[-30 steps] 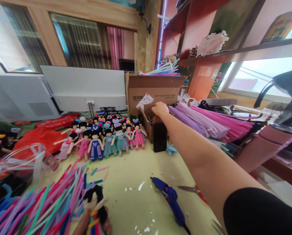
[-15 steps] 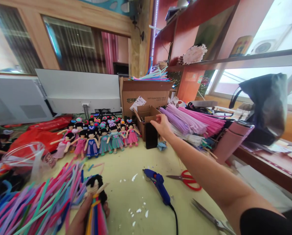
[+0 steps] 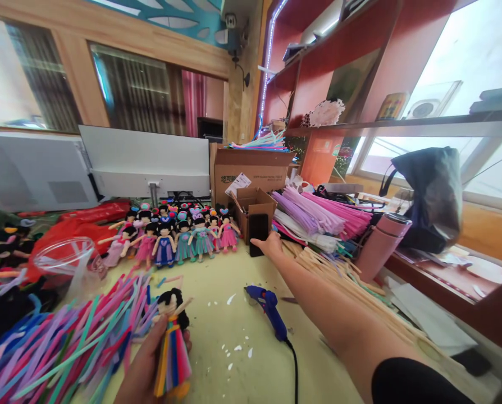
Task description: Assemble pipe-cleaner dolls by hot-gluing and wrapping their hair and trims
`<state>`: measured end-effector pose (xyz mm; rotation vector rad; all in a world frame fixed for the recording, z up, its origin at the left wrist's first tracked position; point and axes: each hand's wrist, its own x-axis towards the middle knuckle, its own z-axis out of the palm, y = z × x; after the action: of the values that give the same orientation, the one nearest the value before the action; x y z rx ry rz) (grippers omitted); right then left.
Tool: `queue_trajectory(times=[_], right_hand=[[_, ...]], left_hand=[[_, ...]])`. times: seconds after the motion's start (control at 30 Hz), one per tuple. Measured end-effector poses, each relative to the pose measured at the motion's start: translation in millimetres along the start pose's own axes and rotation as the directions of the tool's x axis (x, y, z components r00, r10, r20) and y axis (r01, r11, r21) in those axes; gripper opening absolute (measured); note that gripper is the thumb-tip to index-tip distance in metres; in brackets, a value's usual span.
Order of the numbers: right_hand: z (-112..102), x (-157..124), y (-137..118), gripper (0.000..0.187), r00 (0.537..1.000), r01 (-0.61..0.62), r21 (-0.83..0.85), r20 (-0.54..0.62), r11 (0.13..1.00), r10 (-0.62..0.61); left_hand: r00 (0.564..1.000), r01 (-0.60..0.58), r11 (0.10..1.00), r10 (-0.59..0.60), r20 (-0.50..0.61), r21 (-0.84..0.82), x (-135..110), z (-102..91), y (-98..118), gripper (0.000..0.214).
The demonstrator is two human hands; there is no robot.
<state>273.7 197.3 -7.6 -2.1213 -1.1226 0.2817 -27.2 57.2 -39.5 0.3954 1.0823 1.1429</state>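
A doll is grasped upright by the fingers of the left hand at the near edge of the counter, just beside a heap of pipe cleaners. The right hand is stretched toward the far side, its fingers loosely released and holding nothing, just beside a black block leaned on a small box. A glue gun is laid between the hands.

- Back wall: wood-framed windows, striped curtains behind the glass.
- Right: red-brown shelving, LED strip up its edge.
- Bright daylight through right window.
- Pale yellow-green tabletop, white specks on it.
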Motion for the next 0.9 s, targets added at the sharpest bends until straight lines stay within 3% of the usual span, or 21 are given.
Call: queue_trajectory(times=[0.17,0.73,0.83,0.9], right_hand=[[6.1,3.1,-10.1,0.08,0.997,-0.067,-0.079,-0.051,0.995,0.063],[12.7,5.3,-21.8,0.086,0.988,-0.125,-0.129,-0.107,0.984,0.111],[11.5,9.6,-15.5,0.081,0.992,-0.106,-0.127,-0.078,0.986,0.097],[7.8,16.5,-7.6,0.064,0.997,-0.071,-0.133,-0.04,0.989,0.066]], left_hand=[[1.0,0.008,1.0,-0.008,0.001,-0.006,4.2,-1.8,-4.1,0.014],[0.999,0.012,1.0,-0.012,-0.035,-0.014,-1.7,3.1,-4.1,0.017],[0.999,0.017,1.0,-0.017,-0.042,-0.01,-2.6,3.1,-2.9,0.018],[0.999,0.024,1.0,-0.025,-0.041,-0.006,-3.7,4.5,-1.9,0.019]])
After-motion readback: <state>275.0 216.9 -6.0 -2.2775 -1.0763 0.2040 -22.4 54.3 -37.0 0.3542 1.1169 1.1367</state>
